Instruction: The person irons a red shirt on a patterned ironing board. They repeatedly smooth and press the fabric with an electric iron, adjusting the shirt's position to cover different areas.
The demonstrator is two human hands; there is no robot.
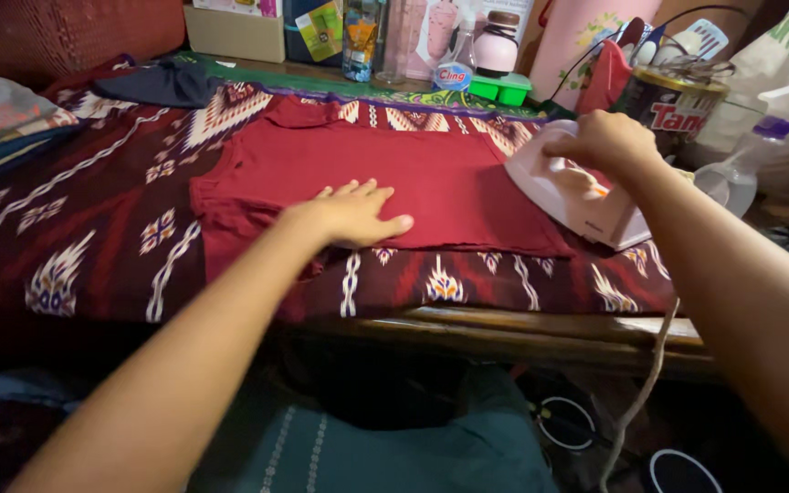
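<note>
On the patterned cloth point(120, 246), the left hand point(353, 215) is lying flat and unclenched on the red shirt point(367, 169) while the right hand point(604, 146) is gripping the iron point(577, 196), risking a scorch or burnt fingers.

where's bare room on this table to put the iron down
Free: the patterned cloth left of the red shirt, up to the folded clothes, and the near strip beneath the shirt's hem. The left hand presses the shirt; the right hand grips the iron. Crowded: bottles and boxes along the back and right.
</note>
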